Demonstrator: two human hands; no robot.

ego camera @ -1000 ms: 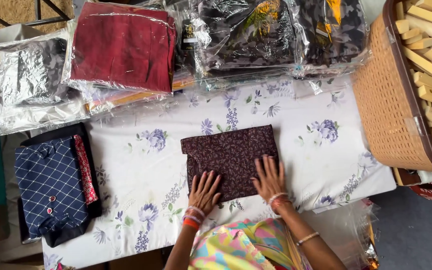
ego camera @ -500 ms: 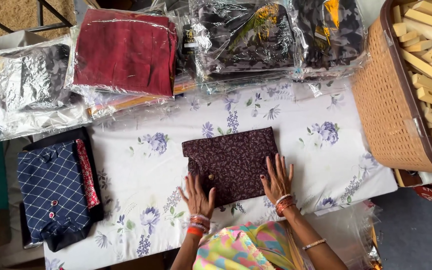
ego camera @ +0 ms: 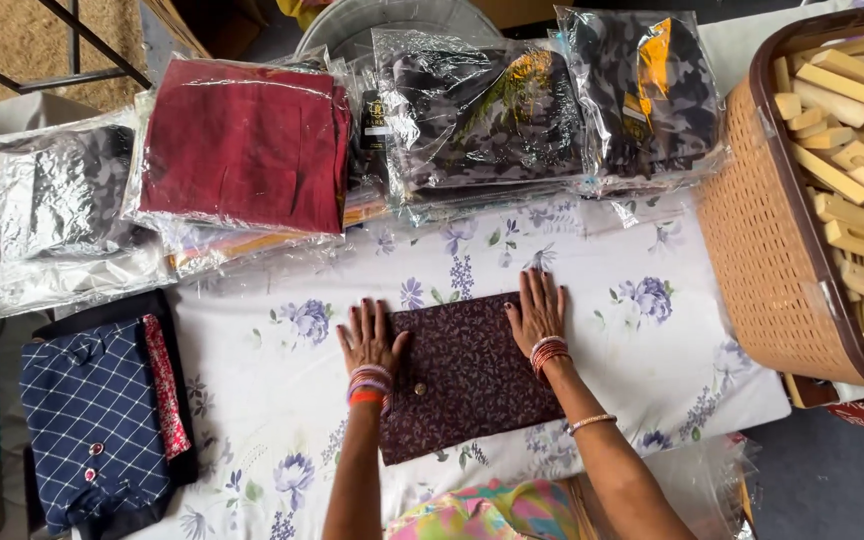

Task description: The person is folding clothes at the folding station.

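White cloth with purple flowers (ego camera: 592,270) covers the table. Both hands lie flat with open fingers, gripping nothing. Left hand (ego camera: 370,338) presses the left edge of a folded dark brown cloth (ego camera: 472,375) in the middle, and right hand (ego camera: 537,312) presses its top right part. Bagged clothes (ego camera: 242,145) lie behind it.

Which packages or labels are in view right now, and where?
Red garment pack: clear plastic, flat, back left.
Grey patterned pack: crinkled clear bag, far left.
Dark camouflage pack: clear bag, back centre.
Dark pack with orange patch: back right, beside the woven basket.
Small dark label: between red and camouflage packs.
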